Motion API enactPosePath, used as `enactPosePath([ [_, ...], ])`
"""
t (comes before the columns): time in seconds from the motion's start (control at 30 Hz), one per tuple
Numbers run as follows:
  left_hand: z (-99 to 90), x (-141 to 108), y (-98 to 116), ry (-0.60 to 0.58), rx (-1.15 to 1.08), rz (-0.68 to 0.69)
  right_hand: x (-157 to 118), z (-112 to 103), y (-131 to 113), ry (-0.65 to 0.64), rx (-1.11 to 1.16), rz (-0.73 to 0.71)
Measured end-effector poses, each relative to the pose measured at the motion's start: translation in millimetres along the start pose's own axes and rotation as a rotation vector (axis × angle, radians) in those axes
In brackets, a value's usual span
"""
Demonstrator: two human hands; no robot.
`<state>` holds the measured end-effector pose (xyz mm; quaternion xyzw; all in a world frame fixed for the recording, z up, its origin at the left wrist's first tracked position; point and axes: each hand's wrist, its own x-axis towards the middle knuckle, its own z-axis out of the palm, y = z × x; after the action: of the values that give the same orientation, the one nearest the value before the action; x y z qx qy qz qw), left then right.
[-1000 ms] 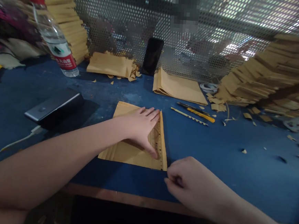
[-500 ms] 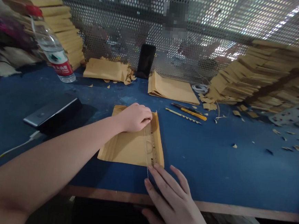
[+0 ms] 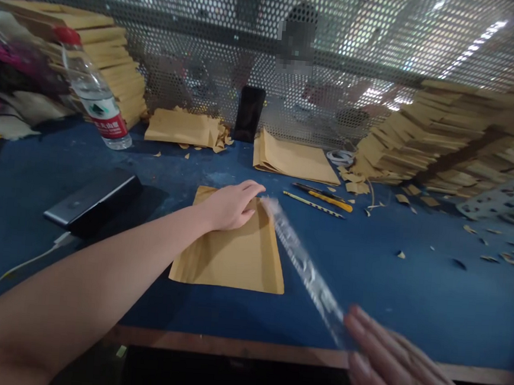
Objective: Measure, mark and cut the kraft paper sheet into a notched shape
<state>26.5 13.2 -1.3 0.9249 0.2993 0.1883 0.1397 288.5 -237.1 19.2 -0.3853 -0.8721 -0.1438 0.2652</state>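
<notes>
A flat brown paper envelope lies on the blue table, its right edge folded over in a narrow strip. My left hand rests on the envelope's upper part, thumb and fingers apart, with nothing in its grasp. At the lower right, my right hand is closed on the near end of a clear plastic ruler, blurred by motion. The ruler slants up and left, its far end just right of my left fingers. A pencil and a yellow-handled knife lie beyond it.
Brown paper stacks stand at the left and right. A water bottle, a dark power bank with a cable, an upright phone and folded paper sit around. Perforated metal panel closes the back.
My right hand has moved right with the ruler, lifting it off the envelope and swinging it to a slant. My left fingers have let go of the ruler's far end and opened.
</notes>
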Motion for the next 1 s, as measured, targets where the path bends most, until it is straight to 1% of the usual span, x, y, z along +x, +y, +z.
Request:
enactPosePath([
  [0.1, -1.1, -0.8, 3.3, -0.018, 0.021, 0.033, 16.2, 16.4, 6.1, 0.075, 0.02, 0.159],
  [0.17, -2.3, -1.3, 6.4, -0.032, 0.045, 0.067, 26.1, 32.0, 8.0, 0.101, 0.065, 0.2],
  [0.23, -3.2, -1.5, 9.0, -0.054, 0.071, 0.105, 31.8, 44.6, 8.4, 0.067, 0.087, 0.192],
  [0.33, -2.5, -0.8, 10.2, -0.085, 0.111, 0.163, 34.0, 53.9, 7.9, -0.016, 0.103, 0.163],
  [0.43, 0.2, 1.0, 9.0, -0.092, 0.143, 0.205, 34.9, 56.0, 8.2, -0.08, 0.144, 0.159],
  [0.6, 2.8, 3.9, 8.6, -0.109, 0.167, 0.239, 42.3, 57.0, 8.8, -0.219, 0.211, 0.225],
  [0.77, 1.1, 4.7, 12.5, -0.113, 0.173, 0.182, 54.8, 54.9, 4.1, -0.306, 0.239, 0.257],
  [1.0, -1.9, 5.0, 17.1, -0.14, 0.164, 0.089, 65.2, 55.2, -4.3, -0.41, 0.254, 0.218],
])
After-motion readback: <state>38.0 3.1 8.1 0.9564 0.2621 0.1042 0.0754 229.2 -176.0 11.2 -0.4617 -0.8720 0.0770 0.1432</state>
